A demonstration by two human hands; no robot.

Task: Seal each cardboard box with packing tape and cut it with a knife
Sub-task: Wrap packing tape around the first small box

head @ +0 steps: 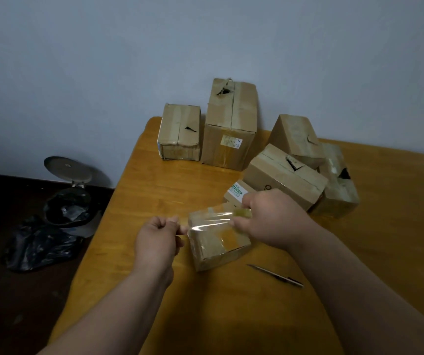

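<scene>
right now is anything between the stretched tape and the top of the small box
Nothing visible. The clear tape spans from the left hand to the right hand directly above the small box. The knife lies aside on the table.

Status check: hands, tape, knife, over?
Left hand pinches tape end; right hand grips the roll. Clear tape stretched over small box, uncut. Knife lies on table, untouched. Nothing in the way.
</scene>
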